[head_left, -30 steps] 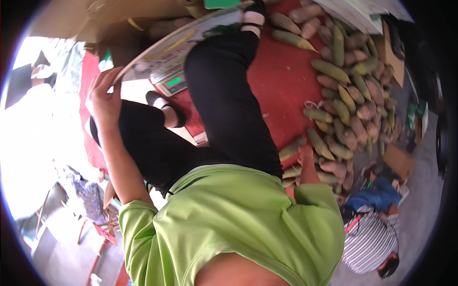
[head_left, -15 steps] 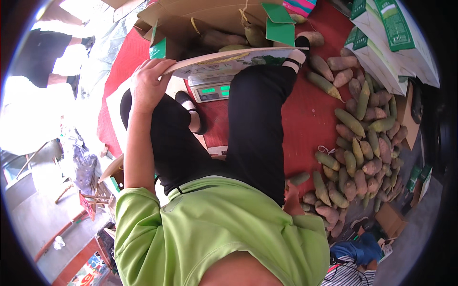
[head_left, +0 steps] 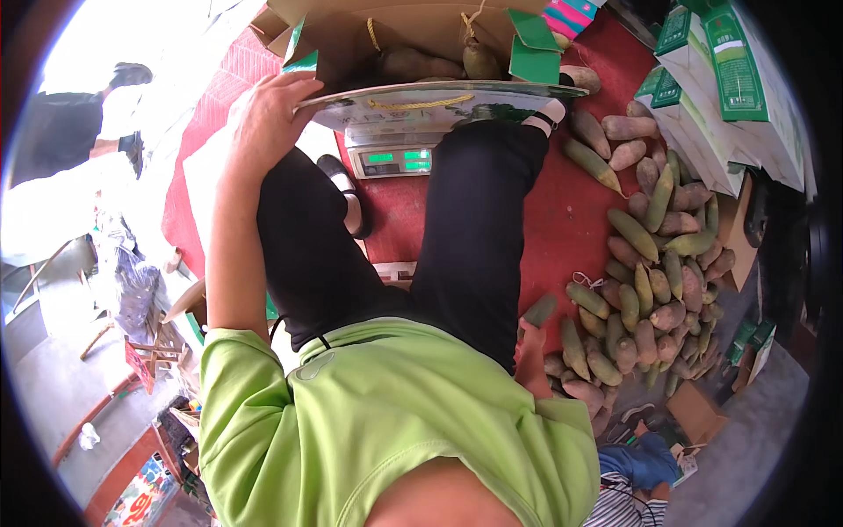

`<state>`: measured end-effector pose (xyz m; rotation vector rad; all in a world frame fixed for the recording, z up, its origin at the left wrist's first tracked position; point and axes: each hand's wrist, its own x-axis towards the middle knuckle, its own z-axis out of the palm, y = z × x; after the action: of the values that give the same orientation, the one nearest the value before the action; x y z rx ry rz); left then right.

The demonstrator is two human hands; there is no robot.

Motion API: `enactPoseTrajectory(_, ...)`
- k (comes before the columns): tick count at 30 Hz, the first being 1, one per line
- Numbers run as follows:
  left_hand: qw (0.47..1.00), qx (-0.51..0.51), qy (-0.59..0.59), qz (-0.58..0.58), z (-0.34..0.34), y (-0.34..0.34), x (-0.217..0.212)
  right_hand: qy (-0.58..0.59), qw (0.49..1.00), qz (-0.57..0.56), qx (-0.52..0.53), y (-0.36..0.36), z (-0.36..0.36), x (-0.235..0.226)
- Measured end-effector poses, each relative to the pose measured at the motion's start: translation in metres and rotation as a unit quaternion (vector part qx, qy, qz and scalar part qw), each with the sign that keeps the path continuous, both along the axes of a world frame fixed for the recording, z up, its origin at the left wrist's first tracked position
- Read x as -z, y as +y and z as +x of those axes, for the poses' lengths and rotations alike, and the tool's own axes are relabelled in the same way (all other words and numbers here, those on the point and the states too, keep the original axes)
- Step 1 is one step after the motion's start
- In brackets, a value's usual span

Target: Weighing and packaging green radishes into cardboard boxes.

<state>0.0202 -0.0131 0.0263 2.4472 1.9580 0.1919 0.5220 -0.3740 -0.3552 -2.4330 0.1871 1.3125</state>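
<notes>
Showing a cardboard box [head_left: 404, 19] at the far side, its printed, yellow-corded flap [head_left: 505, 98] jutting toward the wearer and partly covering a scale [head_left: 386, 160] with lit green displays. The left hand [head_left: 274, 112] has its fingers clamped on the flap's left end. The right leg [head_left: 479, 176] stands between the box and the right hand [head_left: 531, 345]. White-and-green cartons [head_left: 738, 66] stand beyond a heap of green and pinkish roots [head_left: 645, 341] on red floor covering [head_left: 562, 224]. Beside the right thigh, the green root [head_left: 539, 309] is blunt-ended and dull-skinned; the right fingers close around its near end.
</notes>
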Motion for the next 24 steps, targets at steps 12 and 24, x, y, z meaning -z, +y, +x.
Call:
enactPoseTrajectory(12, 0.989, 0.023, -0.127, -0.066, -0.016, 0.012, 0.006, -0.047, 0.917, 0.340, -0.205, 0.178, -0.005, -0.148)
enactPoseTrajectory(24, 0.996, 0.029, -0.069, -0.047, -0.010, 0.009, 0.004, -0.291, 0.688, 0.481, -0.458, 0.338, -0.050, -0.362)
